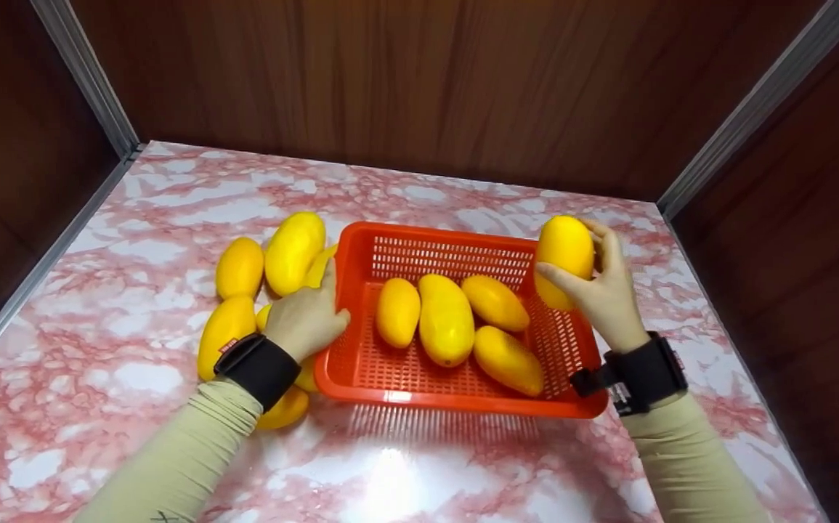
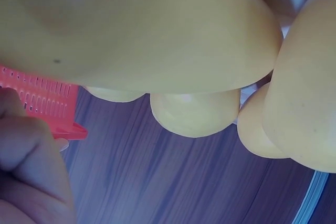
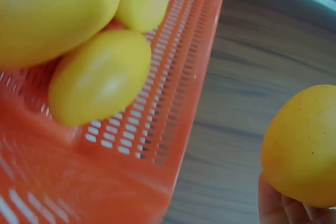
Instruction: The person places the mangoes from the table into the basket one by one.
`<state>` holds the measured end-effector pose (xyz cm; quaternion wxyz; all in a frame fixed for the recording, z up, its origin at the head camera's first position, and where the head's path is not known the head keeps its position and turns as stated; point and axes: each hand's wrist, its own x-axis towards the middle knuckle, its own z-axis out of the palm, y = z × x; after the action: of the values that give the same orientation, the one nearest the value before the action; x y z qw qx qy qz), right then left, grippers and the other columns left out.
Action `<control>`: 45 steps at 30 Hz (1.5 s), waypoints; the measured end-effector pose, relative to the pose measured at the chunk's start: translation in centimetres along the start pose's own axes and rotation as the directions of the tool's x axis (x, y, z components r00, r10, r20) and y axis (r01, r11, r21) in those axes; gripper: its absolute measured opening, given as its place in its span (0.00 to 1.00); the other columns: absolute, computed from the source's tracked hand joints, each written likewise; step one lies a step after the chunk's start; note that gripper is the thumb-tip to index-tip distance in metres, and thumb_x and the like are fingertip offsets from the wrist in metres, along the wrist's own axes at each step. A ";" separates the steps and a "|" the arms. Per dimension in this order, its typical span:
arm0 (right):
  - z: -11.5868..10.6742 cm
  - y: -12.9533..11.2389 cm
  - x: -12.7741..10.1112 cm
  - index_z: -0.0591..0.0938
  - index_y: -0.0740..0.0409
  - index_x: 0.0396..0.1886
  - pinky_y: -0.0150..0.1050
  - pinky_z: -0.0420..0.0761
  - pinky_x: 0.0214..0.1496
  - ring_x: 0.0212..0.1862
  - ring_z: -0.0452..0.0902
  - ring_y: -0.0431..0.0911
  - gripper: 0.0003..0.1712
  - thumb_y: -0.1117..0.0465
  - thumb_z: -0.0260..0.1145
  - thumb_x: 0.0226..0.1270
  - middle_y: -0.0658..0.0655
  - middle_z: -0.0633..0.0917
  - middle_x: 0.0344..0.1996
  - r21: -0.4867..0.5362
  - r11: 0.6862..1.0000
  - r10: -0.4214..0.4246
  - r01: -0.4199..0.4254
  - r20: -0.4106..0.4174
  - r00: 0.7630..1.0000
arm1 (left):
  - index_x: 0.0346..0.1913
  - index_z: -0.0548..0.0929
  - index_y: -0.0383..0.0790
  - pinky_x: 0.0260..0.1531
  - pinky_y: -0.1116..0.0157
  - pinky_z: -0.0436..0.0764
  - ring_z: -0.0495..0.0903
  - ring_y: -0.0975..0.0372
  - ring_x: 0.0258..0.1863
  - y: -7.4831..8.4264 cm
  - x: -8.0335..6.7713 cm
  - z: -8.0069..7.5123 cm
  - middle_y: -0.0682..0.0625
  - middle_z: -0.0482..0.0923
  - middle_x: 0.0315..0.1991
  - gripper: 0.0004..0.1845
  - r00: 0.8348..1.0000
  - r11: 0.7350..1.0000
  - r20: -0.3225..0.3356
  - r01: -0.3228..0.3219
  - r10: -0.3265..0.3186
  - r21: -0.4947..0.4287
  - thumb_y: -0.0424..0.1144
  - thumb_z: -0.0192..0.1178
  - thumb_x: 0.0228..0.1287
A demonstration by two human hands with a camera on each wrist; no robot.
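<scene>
Mango held upright over the basket's far right corner.

The right hand (image 1: 604, 290) curls its grip round a mango (image 1: 564, 258), long axis near vertical, tip up, above the red basket (image 1: 361, 363) on the tabletop (image 1: 136, 407). The left hand (image 1: 308, 317) rests fingers bent against the basket's left wall, beside the loose mangoes (image 1: 292, 250); four mangoes (image 1: 446, 319) lie inside.

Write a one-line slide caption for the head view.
Right hand holds a mango over the orange basket; left hand rests at its rim.
</scene>
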<state>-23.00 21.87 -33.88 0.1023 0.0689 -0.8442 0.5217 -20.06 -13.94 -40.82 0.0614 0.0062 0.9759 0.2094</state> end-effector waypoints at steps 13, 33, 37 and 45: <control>3.8 2.5 -0.2 0.67 0.58 0.67 0.39 0.79 0.51 0.52 0.76 0.50 0.41 0.64 0.77 0.54 0.60 0.77 0.57 0.066 0.997 -0.051 0.041 0.161 0.986 | 0.80 0.43 0.39 0.19 0.59 0.69 0.76 0.52 0.20 -0.1 -0.2 0.2 0.45 0.75 0.22 0.45 1.000 1.000 -0.015 0.006 -0.006 0.002 0.48 0.52 0.66; 5.2 3.4 -1.1 0.74 0.47 0.64 0.50 0.74 0.60 0.57 0.73 0.48 0.43 0.56 0.82 0.46 0.51 0.76 0.62 -0.118 0.952 -0.168 0.283 0.571 0.804 | 0.80 0.43 0.38 0.20 0.59 0.69 0.77 0.52 0.20 0.2 -0.1 0.0 0.45 0.74 0.21 0.45 1.000 1.000 -0.017 0.004 -0.004 0.000 0.48 0.52 0.67; 5.3 3.4 -1.3 0.75 0.45 0.62 0.48 0.73 0.59 0.55 0.72 0.48 0.41 0.54 0.83 0.45 0.52 0.77 0.58 -0.128 0.954 -0.127 0.272 0.649 0.750 | 0.80 0.44 0.38 0.20 0.58 0.70 0.77 0.52 0.21 0.1 0.0 0.1 0.45 0.75 0.22 0.45 1.000 1.000 -0.020 0.004 -0.004 0.018 0.48 0.52 0.66; 5.3 3.3 -1.5 0.77 0.41 0.58 0.50 0.69 0.64 0.58 0.69 0.47 0.36 0.52 0.82 0.46 0.48 0.76 0.56 -0.120 0.965 -0.066 0.235 0.753 0.655 | 0.80 0.44 0.38 0.20 0.58 0.70 0.78 0.52 0.22 0.0 0.1 0.2 0.45 0.76 0.23 0.45 1.000 1.000 -0.013 0.006 -0.005 0.025 0.48 0.52 0.66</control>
<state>-22.87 18.65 -39.42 -0.2004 0.3341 -0.8531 0.3471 -20.16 -13.85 -41.04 0.0556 0.0028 0.9788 0.1970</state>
